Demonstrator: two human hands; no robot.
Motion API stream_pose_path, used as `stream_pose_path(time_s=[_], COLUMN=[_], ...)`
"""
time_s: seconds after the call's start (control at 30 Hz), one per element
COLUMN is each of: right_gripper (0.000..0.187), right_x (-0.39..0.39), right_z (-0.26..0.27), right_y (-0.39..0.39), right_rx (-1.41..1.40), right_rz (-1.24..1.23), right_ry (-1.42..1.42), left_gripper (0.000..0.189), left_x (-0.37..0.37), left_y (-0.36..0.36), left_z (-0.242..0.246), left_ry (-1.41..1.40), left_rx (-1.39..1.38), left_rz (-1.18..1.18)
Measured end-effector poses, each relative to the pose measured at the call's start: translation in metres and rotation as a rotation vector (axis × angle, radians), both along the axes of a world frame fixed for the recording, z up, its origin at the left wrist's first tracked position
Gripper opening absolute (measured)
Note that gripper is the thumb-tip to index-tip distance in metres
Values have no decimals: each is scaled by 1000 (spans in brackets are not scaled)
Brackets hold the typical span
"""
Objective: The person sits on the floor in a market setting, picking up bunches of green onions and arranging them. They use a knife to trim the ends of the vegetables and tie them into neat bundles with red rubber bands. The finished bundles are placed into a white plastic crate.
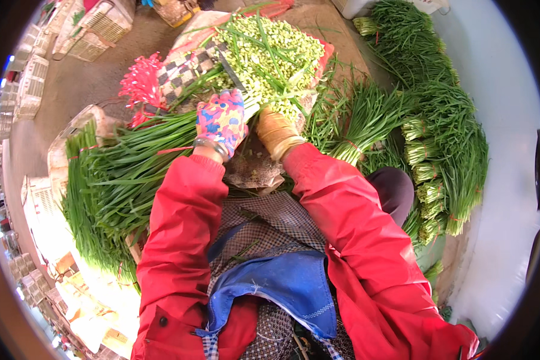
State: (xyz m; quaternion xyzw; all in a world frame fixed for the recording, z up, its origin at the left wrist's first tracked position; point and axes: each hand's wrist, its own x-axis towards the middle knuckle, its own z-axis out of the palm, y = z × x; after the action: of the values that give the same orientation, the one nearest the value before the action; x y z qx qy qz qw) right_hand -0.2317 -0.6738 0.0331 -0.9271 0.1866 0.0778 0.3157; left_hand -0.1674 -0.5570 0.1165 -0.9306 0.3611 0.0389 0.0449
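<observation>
My left hand point(222, 119), in a pink, blue and orange patterned glove, grips a bundle of garlic chives point(162, 130). The bundle's pale stem ends point(252, 104) point right, and its leaves spread left. Close beside those ends is my right hand point(276, 131), in a yellow-orange glove; its fingers are mostly hidden, so I cannot tell whether it holds anything. Just beyond my left hand, a dark blade point(231, 72) lies slanted against a heap of chopped pale stem pieces point(279, 49). Where its handle is does not show.
Red plastic ties point(142, 81) hang by a checkered cloth point(180, 76). Tied chive bunches point(425, 166) line the white wall point(499, 135) at right. Loose chives point(364, 121) lie nearer. More bunches point(78, 180) stand at left. Plastic crates point(96, 33) sit on the floor beyond.
</observation>
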Motion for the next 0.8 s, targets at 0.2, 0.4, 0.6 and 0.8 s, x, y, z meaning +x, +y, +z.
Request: stream_pose_path(time_s=[0.2,0.4,0.6,0.8], right_gripper=[28,57,64,122], right_x=[-60,-19,35,34], right_z=[1,94,126,117], right_y=[-55,-77,-67,46], right_rx=[367,-24,-388,-699], right_rz=[60,315,512,817], right_ry=[-60,-197,-183,93], left_gripper=[89,67,51,57], left_x=[-14,-114,-205,-207], left_y=[23,74,100,110], left_z=[8,-7,-17,-29], left_ry=[50,255,1181,1160], left_rx=[-206,-679,-439,-595], left_rz=[-10,-107,38,132])
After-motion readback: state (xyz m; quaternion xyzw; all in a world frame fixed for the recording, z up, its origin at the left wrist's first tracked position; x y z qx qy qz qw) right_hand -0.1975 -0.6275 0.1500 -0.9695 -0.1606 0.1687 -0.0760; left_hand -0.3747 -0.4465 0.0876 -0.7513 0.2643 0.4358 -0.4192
